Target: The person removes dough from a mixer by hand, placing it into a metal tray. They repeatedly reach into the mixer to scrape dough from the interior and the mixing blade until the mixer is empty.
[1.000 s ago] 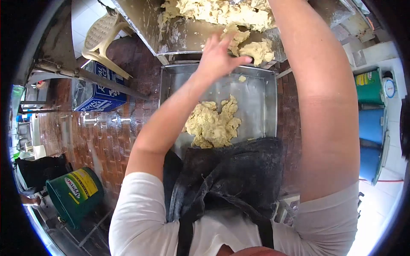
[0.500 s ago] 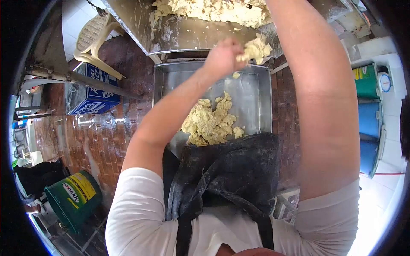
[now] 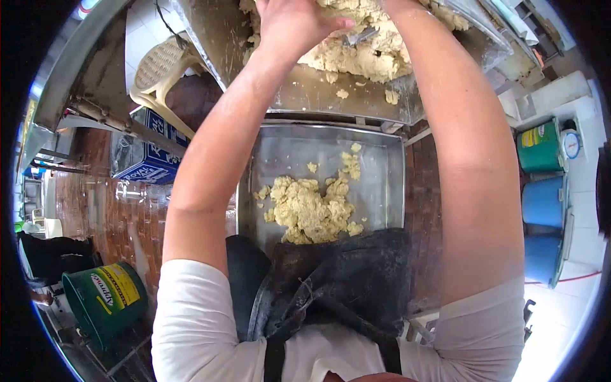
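Left hand (image 3: 289,25) is back at the dough mass (image 3: 382,60) in the metal trough (image 3: 299,89), thumb splayed, fingers cropped, right hand (image 3: 401,5) mostly cropped, can't tell grip on those 2; pan (image 3: 380,175) heap (image 3: 312,207) gained loose bits (image 3: 349,165), so slightly more dough seems across.

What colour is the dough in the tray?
The dough in the tray is pale yellow; it shows best in the head view.
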The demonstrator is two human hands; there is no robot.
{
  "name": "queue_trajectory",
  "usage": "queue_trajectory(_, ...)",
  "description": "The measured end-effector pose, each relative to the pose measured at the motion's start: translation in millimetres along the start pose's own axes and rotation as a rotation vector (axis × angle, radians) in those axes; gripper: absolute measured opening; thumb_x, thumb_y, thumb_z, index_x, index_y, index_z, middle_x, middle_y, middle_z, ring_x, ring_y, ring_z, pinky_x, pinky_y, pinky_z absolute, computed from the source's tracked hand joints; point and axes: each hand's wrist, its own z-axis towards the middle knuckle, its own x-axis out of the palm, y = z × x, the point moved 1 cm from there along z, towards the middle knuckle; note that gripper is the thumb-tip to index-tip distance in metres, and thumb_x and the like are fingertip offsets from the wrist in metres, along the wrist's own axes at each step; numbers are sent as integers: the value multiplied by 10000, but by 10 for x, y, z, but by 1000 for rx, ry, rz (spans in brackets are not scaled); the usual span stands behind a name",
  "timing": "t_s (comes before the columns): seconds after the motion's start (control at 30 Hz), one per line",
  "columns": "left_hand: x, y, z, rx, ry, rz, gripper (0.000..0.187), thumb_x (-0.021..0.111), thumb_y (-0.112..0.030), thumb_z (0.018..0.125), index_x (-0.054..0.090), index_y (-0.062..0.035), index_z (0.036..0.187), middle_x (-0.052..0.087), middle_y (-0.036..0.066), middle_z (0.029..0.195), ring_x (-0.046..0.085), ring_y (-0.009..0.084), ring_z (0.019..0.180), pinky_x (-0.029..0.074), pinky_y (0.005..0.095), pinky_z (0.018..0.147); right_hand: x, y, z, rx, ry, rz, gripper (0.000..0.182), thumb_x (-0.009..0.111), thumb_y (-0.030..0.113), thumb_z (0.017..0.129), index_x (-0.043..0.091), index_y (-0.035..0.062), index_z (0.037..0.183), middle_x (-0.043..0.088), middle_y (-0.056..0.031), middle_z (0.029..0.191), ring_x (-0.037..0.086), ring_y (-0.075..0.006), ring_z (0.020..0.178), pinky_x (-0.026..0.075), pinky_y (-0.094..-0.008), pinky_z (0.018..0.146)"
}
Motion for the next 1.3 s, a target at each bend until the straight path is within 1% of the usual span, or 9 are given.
queue_trajectory(0.1,-216,-151,504,-62,641,226,865,828,-582,746,589,-144,1453,557,181,1483,411,368,1461,358,503,1168,2,2,14,13,5,-11,714,456,554,1010,438,102,1562,355,-169,1657,293,-364,1540,241,-505,1253)
queue_trajectory(0.2,-176,-50,692,-45,760,190,899,793,-633,748,576,-123,1456,536,193,1509,425,367,1454,352,490,1173,-9,7,14,29,6,-3,711,452,555,1011,444,102,1559,360,-173,1654,300,-365,1537,243,-506,1252)
queue_trajectory(0.33,92,396,488,168,272,-276,890,808,-557,781,529,-96,1489,489,219,1545,440,414,1431,389,505,1156,-55,48,-22,38,-1,11,707,447,556,1013,452,101,1554,366,-177,1650,308,-367,1534,246,-509,1250)
queue_trajectory(0.57,-119,75,-606,-225,163,-248,753,870,-325,756,544,-32,1369,586,229,1251,562,428,1204,498,504,1011,-85,410,-436,-8,29,-179,657,473,515,1013,504,89,1512,422,-194,1611,357,-394,1496,264,-525,1236)
queue_trajectory(0.87,-179,-89,-1545,-322,267,-272,757,909,-208,659,564,-30,1309,589,183,1221,619,370,1142,539,459,986,-109,799,-1354,-135,30,-73,415,625,355,912,679,129,1256,615,-166,1356,474,-380,1358,255,-576,1218)
queue_trajectory(0.93,-201,-180,-1782,-361,321,-281,730,894,-205,660,571,-27,1290,600,190,1192,623,366,1118,540,459,968,-72,816,-1514,-130,211,-94,681,717,365,887,517,109,1486,515,-224,1500,409,-412,1437,254,-616,1213)
queue_trajectory(1.03,-233,-325,-2048,-428,374,-308,698,877,-204,654,585,-43,1267,632,189,1103,636,382,1052,536,464,949,216,733,-1863,-377,-270,-26,158,733,340,770,681,246,885,610,-6,953,550,-257,969,373,-454,902)
queue_trajectory(1.2,-539,-506,-2384,-524,580,-317,703,872,-240,668,588,-75,1289,655,194,1124,653,374,1086,530,460,975,166,836,-2447,-391,-9,-62,221,719,375,813,704,217,966,648,-17,982,574,-268,1087,387,-478,975)
queue_trajectory(1.3,-630,-475,-2415,-574,690,-337,707,861,-293,673,591,-77,1290,669,198,1152,655,363,1117,526,448,988,-63,1026,-2418,-161,311,21,454,687,438,926,637,49,1155,684,-173,1125,626,-314,1136,428,-497,1034)
